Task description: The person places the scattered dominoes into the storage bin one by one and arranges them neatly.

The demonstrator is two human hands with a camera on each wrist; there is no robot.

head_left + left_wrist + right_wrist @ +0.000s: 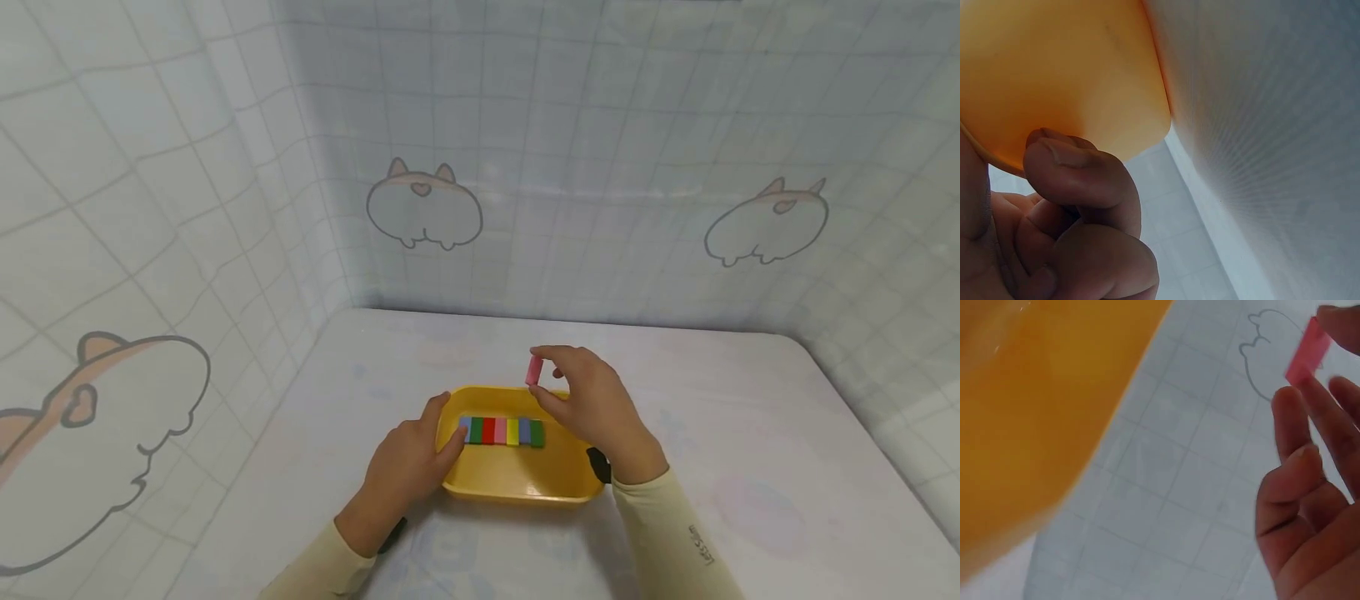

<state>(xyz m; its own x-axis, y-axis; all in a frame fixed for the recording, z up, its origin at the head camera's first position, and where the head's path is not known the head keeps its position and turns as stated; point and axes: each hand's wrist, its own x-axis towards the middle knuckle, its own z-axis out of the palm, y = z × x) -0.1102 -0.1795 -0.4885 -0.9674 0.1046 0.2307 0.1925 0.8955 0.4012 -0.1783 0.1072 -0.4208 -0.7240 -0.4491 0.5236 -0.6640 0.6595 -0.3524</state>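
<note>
A yellow plastic tray (517, 483) stands on the table. Inside it, a row of small coloured domino blocks (500, 431) runs side by side: blue, green, red, pink, yellow, blue and green. My left hand (408, 462) grips the tray's left side, thumb over the rim by the leftmost blue block. In the left wrist view, its curled fingers (1085, 165) lie against the tray's outer wall (1104, 75). Above the tray's back right corner, my right hand (596, 408) pinches a pink domino block (534, 370) by its two ends between thumb and index finger.
A white table (720, 433) with faint printed patterns bears the tray. Grid-patterned cloth walls (585, 167) with cartoon animal drawings rise behind and at both sides. A dark wrist strap (599, 465) shows at the right wrist, beside the tray's right rim.
</note>
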